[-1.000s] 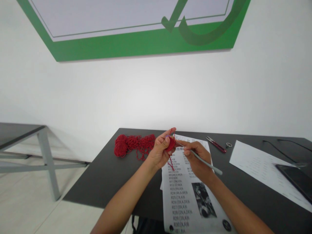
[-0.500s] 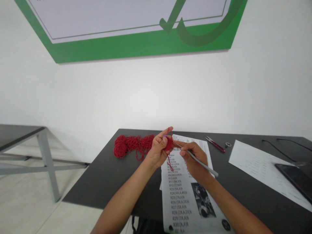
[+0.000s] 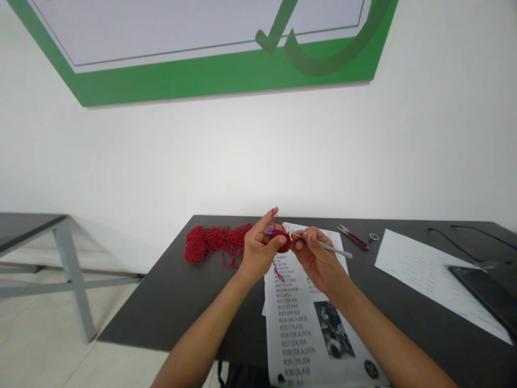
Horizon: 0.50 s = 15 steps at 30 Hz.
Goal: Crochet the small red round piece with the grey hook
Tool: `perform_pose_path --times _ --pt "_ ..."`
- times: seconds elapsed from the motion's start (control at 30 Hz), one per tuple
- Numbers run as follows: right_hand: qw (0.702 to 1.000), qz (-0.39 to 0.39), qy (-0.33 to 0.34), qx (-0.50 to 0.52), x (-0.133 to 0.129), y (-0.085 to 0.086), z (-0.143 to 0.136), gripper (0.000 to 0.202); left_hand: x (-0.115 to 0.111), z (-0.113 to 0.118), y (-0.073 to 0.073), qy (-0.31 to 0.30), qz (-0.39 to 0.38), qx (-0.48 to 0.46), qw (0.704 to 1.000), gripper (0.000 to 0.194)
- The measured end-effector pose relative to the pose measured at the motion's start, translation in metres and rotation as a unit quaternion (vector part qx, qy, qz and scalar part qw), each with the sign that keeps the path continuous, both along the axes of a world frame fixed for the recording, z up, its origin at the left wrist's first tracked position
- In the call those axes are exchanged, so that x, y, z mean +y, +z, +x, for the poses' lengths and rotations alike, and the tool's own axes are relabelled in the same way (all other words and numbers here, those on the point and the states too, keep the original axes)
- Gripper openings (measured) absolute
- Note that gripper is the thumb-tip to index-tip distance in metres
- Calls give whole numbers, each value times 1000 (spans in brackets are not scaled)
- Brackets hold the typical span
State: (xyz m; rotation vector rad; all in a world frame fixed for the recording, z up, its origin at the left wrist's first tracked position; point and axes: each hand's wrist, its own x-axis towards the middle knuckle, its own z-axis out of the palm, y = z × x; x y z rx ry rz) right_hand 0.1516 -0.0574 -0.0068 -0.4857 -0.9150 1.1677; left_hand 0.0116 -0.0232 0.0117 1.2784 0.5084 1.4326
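Red crochet piece [image 3: 286,246], small and rounded, held up over the far end of a printed sheet [image 3: 293,334], which lies on a dark tabletop [image 3: 169,302]. To the right of the printed sheet are a second white paper [image 3: 412,269] and, partly on that paper, a dark phone [image 3: 484,293]. To its left is a bundle of loose red yarn [image 3: 196,245]. Above the printed sheet, the left hand's [image 3: 258,250] grip pinches the crochet piece between thumb and fingers, its raised index finger carrying a strand. The right hand's [image 3: 321,264] grip pinches a grey-handled hook [image 3: 335,249]. The hook has just swung nearer to level, its tip close to the piece; this suggests a fresh angle on the stitches, though whether it has caught yarn I cannot tell. Right of the printed sheet's far end lie red-handled snips [image 3: 357,241] and, smallest, a metal ring [image 3: 377,237].
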Motion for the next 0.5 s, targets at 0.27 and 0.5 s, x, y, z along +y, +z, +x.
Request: perform_pose_path --times 0.27,0.5 --pt "988 -13 -145 -57 1 -5 -2 34 -7 5 3 41 0 61 997 72" --pt "969 19 -212 -129 -5 -1 1 29 -7 7 2 61 -9 62 996 75"
